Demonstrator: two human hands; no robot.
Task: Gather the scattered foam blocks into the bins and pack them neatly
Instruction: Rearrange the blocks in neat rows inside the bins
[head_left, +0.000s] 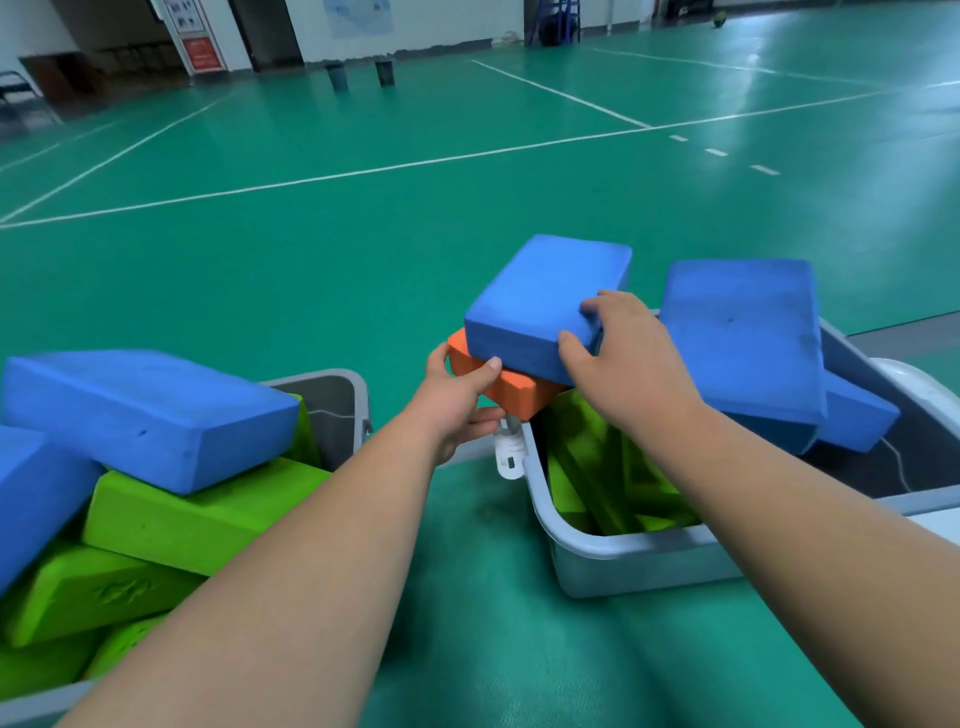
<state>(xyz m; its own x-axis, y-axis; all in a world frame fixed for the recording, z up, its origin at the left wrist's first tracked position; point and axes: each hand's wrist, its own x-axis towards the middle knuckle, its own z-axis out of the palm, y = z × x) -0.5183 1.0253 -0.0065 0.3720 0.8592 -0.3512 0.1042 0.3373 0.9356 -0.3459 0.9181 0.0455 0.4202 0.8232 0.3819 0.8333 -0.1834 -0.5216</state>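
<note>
Two grey bins stand on the green floor. The right bin (644, 558) holds several green blocks (587, 467) and blue blocks (743, 338) that stick out above its rim. Over its far left corner an orange block (519, 392) lies under a blue block (540, 301). My left hand (457, 400) grips the orange block's near end. My right hand (618, 353) grips the near right corner of the blue block on top. The left bin (337, 395) is heaped with green blocks (192, 514) and blue blocks (145, 410).
A white latch (509, 452) hangs at the right bin's left corner. Green court floor with white lines (363, 171) stretches ahead. Two dark posts or cans (337, 75) stand far back by the wall. A white rounded object (919, 384) sits at the right bin's far side.
</note>
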